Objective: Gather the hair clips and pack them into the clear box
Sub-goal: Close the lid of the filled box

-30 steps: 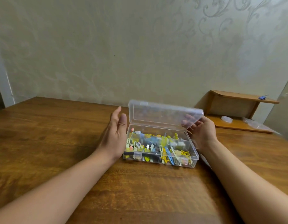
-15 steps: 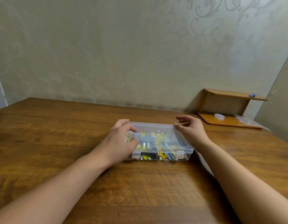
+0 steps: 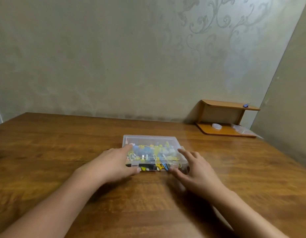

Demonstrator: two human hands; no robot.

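A clear box [image 3: 153,140] sits flat on the wooden table [image 3: 45,152] a little right of the frame's centre, its lid down over a jumble of yellow, blue and white hair clips [image 3: 154,152] that show through the plastic. The left hand [image 3: 111,164] lies against the box's near left corner, the index finger stretched along the left edge of the lid and the thumb pressed to the front wall near the bottom. The right hand [image 3: 196,174] is at the near right corner, fingers spread and loose, the index finger reaching onto the lid's right edge and the thumb near the front wall; motion blur hides whether it truly touches. Neither hand is closed around anything. In the upper right of the frame a small wooden shelf [image 3: 229,107] stands against the wall, with a small blue clip [image 3: 246,105] on top.
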